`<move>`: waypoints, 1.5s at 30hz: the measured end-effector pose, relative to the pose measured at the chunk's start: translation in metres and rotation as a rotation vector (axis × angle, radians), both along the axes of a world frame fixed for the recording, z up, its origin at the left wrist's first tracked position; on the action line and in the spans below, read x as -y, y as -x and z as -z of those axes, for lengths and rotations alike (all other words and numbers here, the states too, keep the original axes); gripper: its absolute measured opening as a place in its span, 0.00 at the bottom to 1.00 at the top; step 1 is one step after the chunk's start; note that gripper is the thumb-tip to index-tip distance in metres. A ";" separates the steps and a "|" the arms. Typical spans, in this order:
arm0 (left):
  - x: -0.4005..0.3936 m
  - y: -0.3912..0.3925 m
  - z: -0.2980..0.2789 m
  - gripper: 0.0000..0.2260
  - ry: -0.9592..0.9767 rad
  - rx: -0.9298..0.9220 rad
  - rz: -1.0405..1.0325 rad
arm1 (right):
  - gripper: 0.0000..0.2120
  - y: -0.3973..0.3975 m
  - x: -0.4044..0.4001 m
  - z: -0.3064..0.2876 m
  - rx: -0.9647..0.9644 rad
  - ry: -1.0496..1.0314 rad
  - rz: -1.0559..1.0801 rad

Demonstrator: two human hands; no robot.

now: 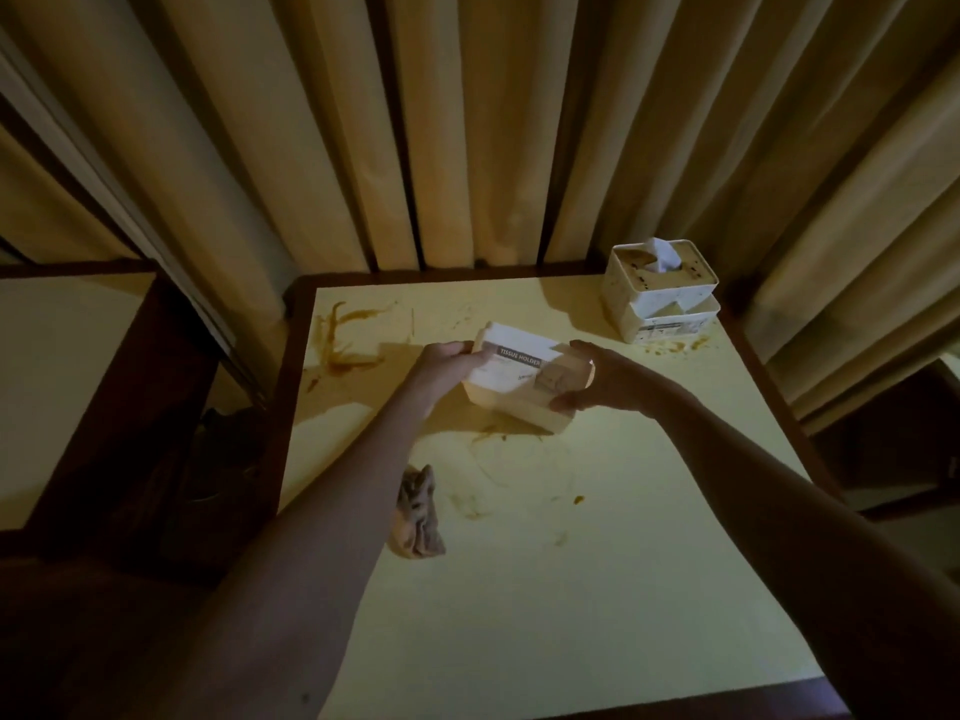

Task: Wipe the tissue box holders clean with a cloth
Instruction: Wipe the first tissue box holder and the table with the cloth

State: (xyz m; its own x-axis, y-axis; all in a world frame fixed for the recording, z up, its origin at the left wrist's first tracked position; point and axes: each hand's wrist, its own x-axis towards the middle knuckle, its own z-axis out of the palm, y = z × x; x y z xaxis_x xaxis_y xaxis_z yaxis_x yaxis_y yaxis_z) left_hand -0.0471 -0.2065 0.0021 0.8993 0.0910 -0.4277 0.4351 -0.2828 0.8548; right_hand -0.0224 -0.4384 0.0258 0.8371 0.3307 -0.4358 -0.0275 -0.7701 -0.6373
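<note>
A cream tissue box holder [519, 387] with a white label reading "TISSUE HOLDER" is tilted above the middle of the yellow table [597, 589]. My left hand [441, 371] grips its left end and my right hand [597, 379] grips its right end. A crumpled brown cloth [418, 514] lies on the table below my left forearm, touched by neither hand. At the table's far right corner stand two stacked white tissue box holders [660, 298], speckled with brown dirt, with a tissue sticking out of the top one.
Brown smears mark the table at the far left [343, 335], under the held holder and by the stacked holders. Beige curtains [467, 122] hang close behind the table. A dark wooden piece of furniture [78, 381] stands to the left, across a narrow gap.
</note>
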 end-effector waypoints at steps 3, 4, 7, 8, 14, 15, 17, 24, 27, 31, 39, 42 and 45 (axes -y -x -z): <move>0.000 -0.005 0.005 0.17 0.040 -0.010 -0.002 | 0.38 -0.006 0.006 0.005 0.005 -0.047 0.044; 0.001 -0.007 0.008 0.17 0.054 -0.004 -0.012 | 0.37 -0.008 0.008 0.006 0.009 -0.053 0.052; 0.004 -0.011 0.013 0.19 0.091 -0.001 -0.034 | 0.45 -0.016 0.013 0.012 -0.004 -0.069 0.084; 0.005 -0.012 0.014 0.22 0.113 -0.006 -0.041 | 0.47 -0.017 0.013 0.012 -0.008 -0.072 0.090; -0.003 0.020 0.019 0.20 -0.033 0.105 -0.247 | 0.46 -0.023 0.017 0.017 -0.007 -0.090 0.063; -0.009 0.033 0.024 0.15 -0.094 0.120 -0.257 | 0.45 -0.024 0.018 0.016 -0.012 -0.098 0.051; -0.029 0.061 0.046 0.13 -0.267 0.092 -0.256 | 0.44 -0.026 0.019 0.016 -0.020 -0.102 0.008; -0.038 0.140 0.109 0.14 -0.671 -0.105 -0.048 | 0.40 -0.026 0.017 0.013 -0.012 -0.024 -0.082; -0.021 0.155 0.123 0.14 -0.771 0.014 -0.007 | 0.40 -0.025 0.019 0.014 -0.031 -0.041 -0.084; -0.004 0.152 0.099 0.15 -0.662 0.050 -0.021 | 0.40 -0.026 0.018 0.013 -0.047 -0.040 -0.093; -0.016 0.152 0.114 0.12 -0.659 0.112 -0.139 | 0.38 -0.028 0.018 0.012 -0.018 0.008 -0.138; -0.021 0.156 0.115 0.12 -0.611 0.142 -0.183 | 0.39 -0.029 0.019 0.012 -0.019 0.007 -0.140; -0.011 0.159 0.088 0.06 -0.400 0.260 -0.294 | 0.39 -0.029 0.020 0.012 -0.011 0.002 -0.154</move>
